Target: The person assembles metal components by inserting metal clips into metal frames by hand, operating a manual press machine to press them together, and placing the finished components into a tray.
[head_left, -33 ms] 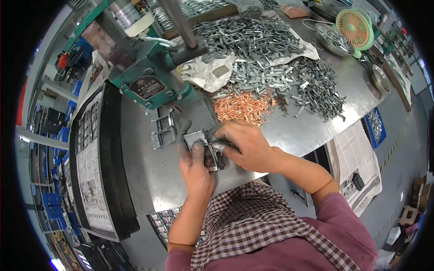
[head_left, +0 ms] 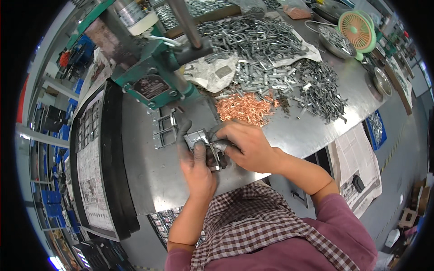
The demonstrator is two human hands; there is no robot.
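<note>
My left hand (head_left: pixel 197 169) is wrapped round a silvery metal bracket-like part (head_left: pixel 196 137) with a flat top and a slotted side. Its thumb presses on the near face and a dark-smudged forefinger stands along the left edge. On the right side of that part, my right hand (head_left: pixel 249 148) is closed in a pinch against it. Whatever lies between those blackened fingertips is hidden. Just left of my hands, similar metal frames (head_left: pixel 165 129) rest on the steel table (head_left: pixel 156 180), below the green press (head_left: pixel 147 86).
Copper-coloured pins (head_left: pixel 246 109) lie heaped beyond my right hand. Behind them are piles of grey metal pieces (head_left: pixel 257 36) on paper. A black-rimmed tray (head_left: pixel 110 171) stands at the left. At the far right are a green fan (head_left: pixel 356 30) and a metal bowl (head_left: pixel 337 43).
The whole view has shifted very slightly. Both hands keep the same grip on the metal part.
</note>
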